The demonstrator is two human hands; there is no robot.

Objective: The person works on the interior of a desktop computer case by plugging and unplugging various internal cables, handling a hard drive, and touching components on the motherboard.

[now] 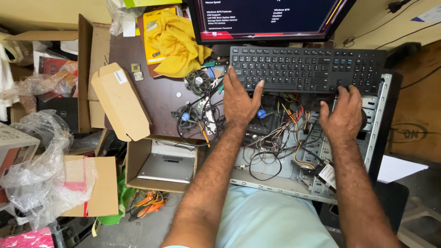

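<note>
Both hands are resting on the keyboard [308, 69], which is lying at 12 o'clock from the person, long axis running 9 to 3 o'clock, just under the monitor [271, 18]. The keyboard is sitting partly on the open PC case [381, 119] and partly over the desk [156, 92].

Left hand [240, 102] is lying flat and released, fingers spread, fingertips touching the keyboard's near-left edge, thumb pointing toward 1 o'clock along the bottom key row. Grasping nothing.

Right hand [342, 117] is curling loosely, fingertips pressing on keys at the keyboard's near-right part, around the arrow cluster. Not clenched, holding nothing. Each hand is covering its own end; neither is nearer overall.

Below the hands, at 6 o'clock from the keyboard, the case is lying open with a tangle of wires [285, 133] just beside both wrists. At 9 o'clock from the left hand a cooler fan [198, 81] and more cable loops are sitting on the desk, near. A yellow cloth [177, 41] is lying at 10 o'clock, a cardboard box [120, 101] further toward 9 o'clock, well apart.

Open room: little. The monitor base is blocking 12 o'clock, the case wall is closing off 3 o'clock, and the wires are crowding 6 o'clock. Bare desk is showing only at 9 o'clock, between fan and box.
</note>
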